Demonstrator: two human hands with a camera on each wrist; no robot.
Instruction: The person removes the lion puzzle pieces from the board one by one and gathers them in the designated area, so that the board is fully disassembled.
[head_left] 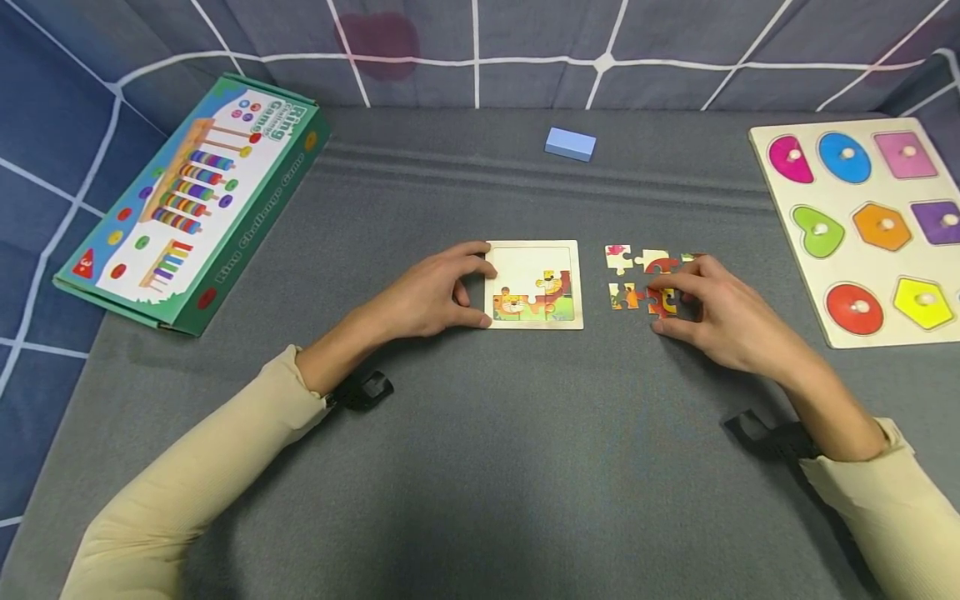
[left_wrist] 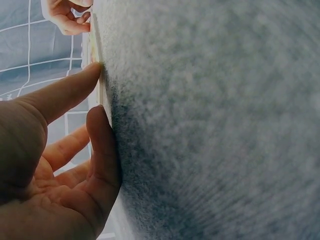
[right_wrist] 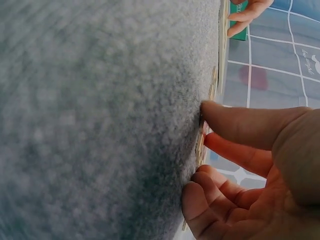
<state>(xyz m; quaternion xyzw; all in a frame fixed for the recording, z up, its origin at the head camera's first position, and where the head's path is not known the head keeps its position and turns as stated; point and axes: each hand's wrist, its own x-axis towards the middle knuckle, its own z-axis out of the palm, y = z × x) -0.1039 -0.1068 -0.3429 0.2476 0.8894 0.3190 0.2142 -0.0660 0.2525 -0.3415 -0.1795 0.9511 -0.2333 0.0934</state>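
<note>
A square wooden puzzle board (head_left: pixel 531 258) lies on the table with several picture pieces fitted along its bottom and right side. My left hand (head_left: pixel 431 292) holds the board's left edge, fingers near the top corner and thumb near the bottom one. To the right lie several loose jigsaw pieces, among them a white-and-pink one (head_left: pixel 618 258) and an orange one (head_left: pixel 624 297). My right hand (head_left: pixel 723 312) pinches a red-and-yellow puzzle piece (head_left: pixel 662 305) between thumb and fingers, low at the table. Its fingers partly cover the pieces behind.
A green ring game box (head_left: pixel 202 200) lies at the back left. Toward the back stands a small blue block (head_left: pixel 571 144). On the right is a shape board (head_left: pixel 832 192) with knobbed coloured pieces. Grid-patterned cloth (head_left: pixel 525 50) borders the table's back.
</note>
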